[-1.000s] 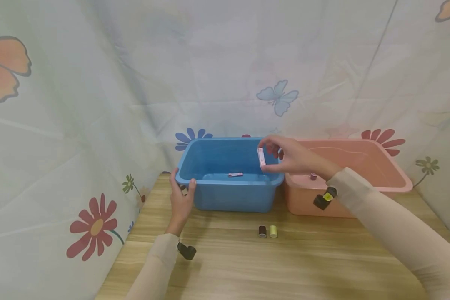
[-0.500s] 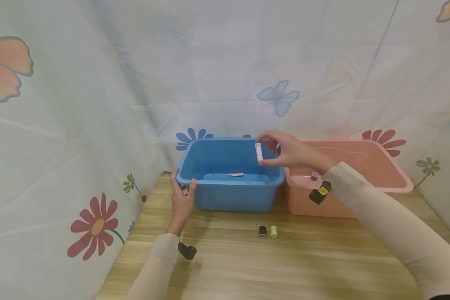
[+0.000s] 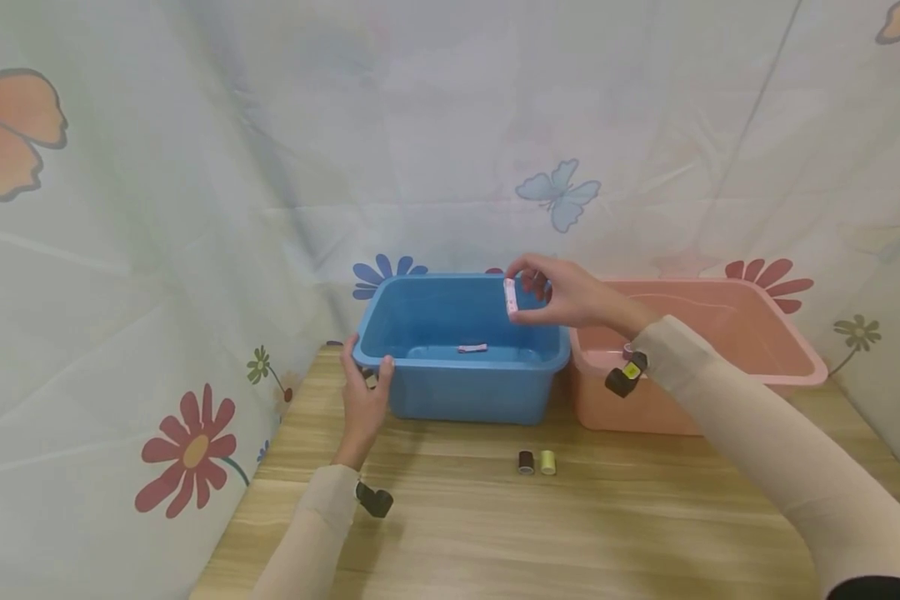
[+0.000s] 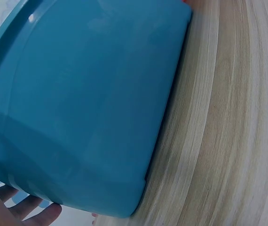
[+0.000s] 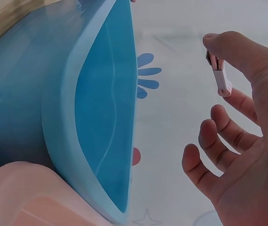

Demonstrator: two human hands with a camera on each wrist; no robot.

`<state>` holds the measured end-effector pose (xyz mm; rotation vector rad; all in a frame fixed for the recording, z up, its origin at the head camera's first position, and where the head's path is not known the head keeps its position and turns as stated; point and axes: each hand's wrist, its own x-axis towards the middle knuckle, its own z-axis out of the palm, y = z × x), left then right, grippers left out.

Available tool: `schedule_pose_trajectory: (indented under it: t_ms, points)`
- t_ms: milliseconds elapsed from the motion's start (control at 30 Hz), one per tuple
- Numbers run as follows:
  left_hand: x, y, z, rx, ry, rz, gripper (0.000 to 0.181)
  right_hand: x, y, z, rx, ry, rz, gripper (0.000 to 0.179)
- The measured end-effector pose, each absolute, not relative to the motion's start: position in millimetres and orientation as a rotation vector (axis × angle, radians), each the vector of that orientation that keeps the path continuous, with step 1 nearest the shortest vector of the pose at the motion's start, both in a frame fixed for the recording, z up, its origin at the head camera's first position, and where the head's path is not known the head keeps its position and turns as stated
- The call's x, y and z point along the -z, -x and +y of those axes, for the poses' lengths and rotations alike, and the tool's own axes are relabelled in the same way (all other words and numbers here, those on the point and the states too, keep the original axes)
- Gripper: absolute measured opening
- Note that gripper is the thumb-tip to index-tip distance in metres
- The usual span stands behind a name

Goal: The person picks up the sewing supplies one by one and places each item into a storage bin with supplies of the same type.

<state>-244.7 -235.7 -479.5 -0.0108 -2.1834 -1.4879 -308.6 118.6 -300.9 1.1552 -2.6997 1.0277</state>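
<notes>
My right hand (image 3: 566, 292) pinches a small folded measuring tape (image 3: 511, 297), white with pink marks, between thumb and index finger above the right part of the blue tub (image 3: 468, 392). The right wrist view shows the folded layers of the tape and a white band round it; the other fingers of that hand are loosely bent. A similar folded strip (image 3: 472, 348) lies on the tub's floor. At the tub's left front corner my left hand (image 3: 363, 404) grips the rim, thumb in front. In the left wrist view its fingers (image 4: 44, 215) show at the tub's edge.
To the right stands a pink tub (image 3: 645, 408), touching or very near the blue one. Inside it a thread spool (image 3: 628, 350) is partly hidden by the right wrist camera. A dark spool (image 3: 526, 462) and a yellow spool (image 3: 547, 462) stand on the wooden table (image 3: 495, 533).
My right hand has moved slightly left and up in the head view, carrying the folded measuring tape farther over the blue tub. The left hand has stayed on the rim.
</notes>
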Motion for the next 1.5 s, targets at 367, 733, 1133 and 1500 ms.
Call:
schedule_pose_trajectory:
  t_ms: [367,733,1133,1500]
  points:
    - [479.6,245.4,-235.3,1.478,0.006,-2.185,0.076,302.9,320.6,112.1,-1.035,-1.133,-2.695,0.062]
    - [480.9,244.7,-234.4,1.485,0.012,-2.187,0.076,302.2,327.9,106.2,-1.049,-1.110,-2.708,0.058]
    - [481.3,246.5,-234.7,1.478,0.014,-2.181,0.076,306.1,341.0,93.5,-1.026,-1.112,-2.706,0.058]
    - [481.1,246.0,-234.4,1.473,0.024,-2.168,0.075,311.4,349.0,84.7,-1.035,-1.146,-2.700,0.057]
